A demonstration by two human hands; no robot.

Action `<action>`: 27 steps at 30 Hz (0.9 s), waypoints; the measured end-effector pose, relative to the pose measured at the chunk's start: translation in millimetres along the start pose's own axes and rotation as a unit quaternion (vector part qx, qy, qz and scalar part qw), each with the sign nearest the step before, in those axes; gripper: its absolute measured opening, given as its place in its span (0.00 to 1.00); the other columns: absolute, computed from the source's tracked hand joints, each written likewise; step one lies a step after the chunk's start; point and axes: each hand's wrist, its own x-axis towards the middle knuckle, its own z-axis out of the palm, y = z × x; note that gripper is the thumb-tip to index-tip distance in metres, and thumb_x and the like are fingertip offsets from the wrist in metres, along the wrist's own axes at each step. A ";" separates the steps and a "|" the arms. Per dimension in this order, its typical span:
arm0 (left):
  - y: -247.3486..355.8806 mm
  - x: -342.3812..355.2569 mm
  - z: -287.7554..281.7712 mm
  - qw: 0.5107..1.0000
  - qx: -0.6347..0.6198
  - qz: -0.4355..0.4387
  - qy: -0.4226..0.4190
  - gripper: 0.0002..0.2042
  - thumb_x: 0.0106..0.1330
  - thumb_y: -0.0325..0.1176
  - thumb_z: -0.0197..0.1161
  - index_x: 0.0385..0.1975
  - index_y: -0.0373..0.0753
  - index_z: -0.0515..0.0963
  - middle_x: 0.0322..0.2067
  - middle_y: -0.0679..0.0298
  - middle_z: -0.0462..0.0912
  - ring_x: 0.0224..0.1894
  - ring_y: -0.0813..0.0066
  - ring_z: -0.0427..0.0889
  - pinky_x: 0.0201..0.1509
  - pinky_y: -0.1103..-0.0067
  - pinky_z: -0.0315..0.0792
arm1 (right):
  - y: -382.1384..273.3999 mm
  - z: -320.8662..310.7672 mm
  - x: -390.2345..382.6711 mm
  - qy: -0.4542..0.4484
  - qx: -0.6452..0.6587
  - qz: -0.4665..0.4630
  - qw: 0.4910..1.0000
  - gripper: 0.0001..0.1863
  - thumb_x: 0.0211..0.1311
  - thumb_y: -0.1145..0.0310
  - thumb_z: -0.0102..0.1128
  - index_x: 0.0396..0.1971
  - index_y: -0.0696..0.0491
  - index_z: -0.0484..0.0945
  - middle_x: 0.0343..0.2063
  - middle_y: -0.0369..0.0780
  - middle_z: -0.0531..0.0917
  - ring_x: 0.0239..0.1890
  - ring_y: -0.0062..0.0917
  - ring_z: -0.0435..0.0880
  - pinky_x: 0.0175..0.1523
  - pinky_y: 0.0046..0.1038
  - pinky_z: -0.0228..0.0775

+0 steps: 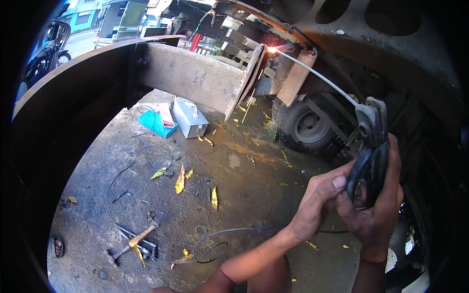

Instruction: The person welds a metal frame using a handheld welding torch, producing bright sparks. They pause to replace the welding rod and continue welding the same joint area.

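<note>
With both hands I hold a black welding electrode holder point(372, 141) at the right. My right hand point(378, 215) wraps around its handle. My left hand point(317, 200) is closed against the handle's left side, thumb on top; some of its fingers are hidden. From the holder's jaws a pale welding rod point(320, 77) runs up and left. Its far tip meets a bright orange-white arc point(271, 49) beside a rusty steel plate point(298, 78) and the end plate point(245, 82) of a steel beam. Sparks streak down below the arc.
A steel beam point(190, 73) crosses the upper left. Under it stand a grey metal box point(189, 117) and a blue box point(155, 124). A hammer point(134, 242), cables point(215, 234) and yellow leaves lie on the concrete. A truck wheel point(310, 126) stands behind; a sandalled foot point(58, 247) shows lower left.
</note>
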 end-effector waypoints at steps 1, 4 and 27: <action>0.0 -0.1 -0.6 1.000 0.000 -0.003 0.001 0.34 0.69 0.52 0.48 0.65 0.28 0.65 0.35 0.63 0.78 0.38 0.78 0.75 0.46 0.82 0.69 | -0.4 0.1 -0.2 -0.005 -0.002 0.004 1.000 0.50 0.50 0.59 0.72 0.67 0.64 0.53 0.43 0.49 0.81 0.38 0.35 0.88 0.43 0.32 0.81; 2.9 0.7 0.0 1.000 -0.014 -0.019 -0.001 0.34 0.69 0.52 0.49 0.66 0.29 0.64 0.37 0.62 0.78 0.39 0.78 0.76 0.47 0.82 0.71 | -3.8 -3.1 1.5 -0.013 -0.008 0.006 1.000 0.50 0.52 0.59 0.71 0.68 0.64 0.51 0.43 0.50 0.81 0.38 0.35 0.88 0.42 0.32 0.81; -2.8 2.2 -1.0 1.000 0.011 0.003 -0.004 0.33 0.70 0.52 0.46 0.59 0.25 0.70 0.33 0.62 0.78 0.36 0.77 0.75 0.43 0.83 0.69 | 0.8 2.6 -4.5 0.014 0.008 0.025 1.000 0.51 0.49 0.54 0.73 0.67 0.63 0.54 0.42 0.48 0.81 0.40 0.36 0.86 0.45 0.33 0.79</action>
